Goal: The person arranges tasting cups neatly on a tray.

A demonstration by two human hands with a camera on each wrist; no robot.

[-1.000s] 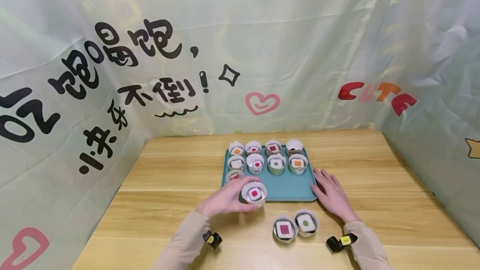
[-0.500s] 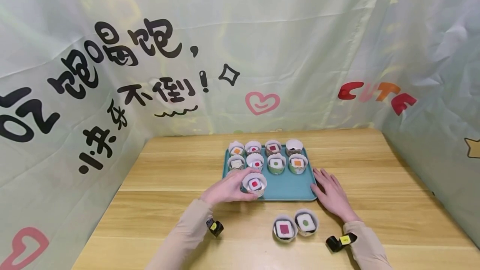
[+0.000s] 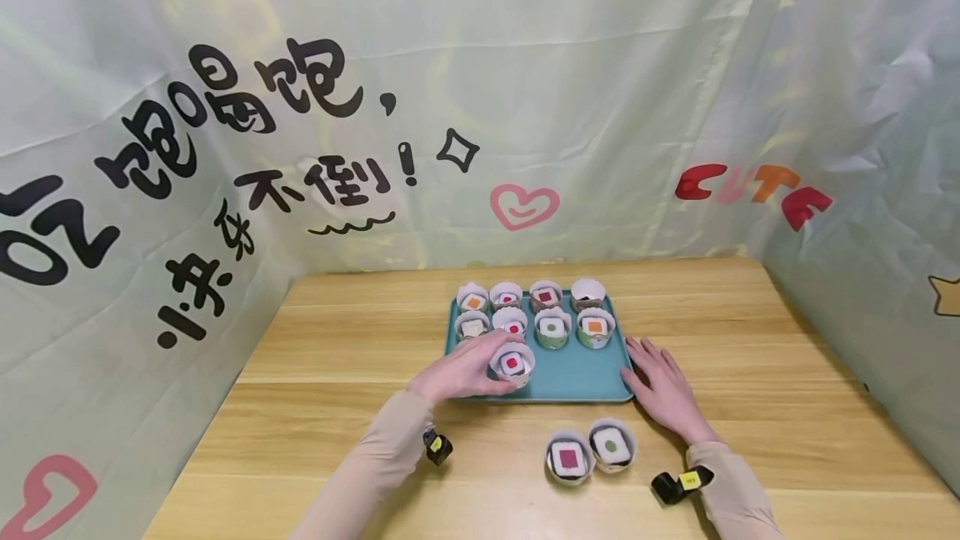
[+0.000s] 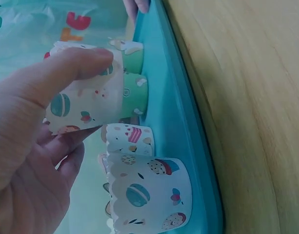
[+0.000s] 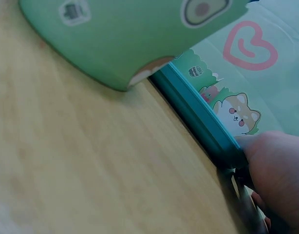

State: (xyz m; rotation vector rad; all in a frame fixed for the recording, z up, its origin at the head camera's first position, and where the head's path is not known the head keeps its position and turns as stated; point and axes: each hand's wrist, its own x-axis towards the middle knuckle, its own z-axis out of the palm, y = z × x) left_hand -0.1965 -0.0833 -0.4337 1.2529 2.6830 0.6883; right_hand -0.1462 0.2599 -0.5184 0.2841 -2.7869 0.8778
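Observation:
My left hand (image 3: 465,367) grips a paper baking cup (image 3: 513,367) between thumb and fingers, over the front left part of a teal tray (image 3: 577,377). Inside that cup lies a white sushi-like piece with a red centre. The left wrist view shows the held cup (image 4: 86,105) raised off the tray, its white wall printed with macarons and fruit. A similar cup (image 4: 152,195) stands on the tray beside it. At the tray's right front corner rests my right hand (image 3: 663,390), fingers extended on the table and thumb against the rim (image 5: 208,124).
Two rows of filled cups stand at the tray's back, including a green one (image 3: 553,330) and one with an orange-centred piece (image 3: 596,328). In front of the tray, a purple-centred cup (image 3: 569,458) and a green-centred cup (image 3: 612,445) sit on the wooden table (image 3: 337,373).
My left hand has carried the cup forward from the tray's front edge to over the tray, covering the front-left cup in the head view. The right hand stays put.

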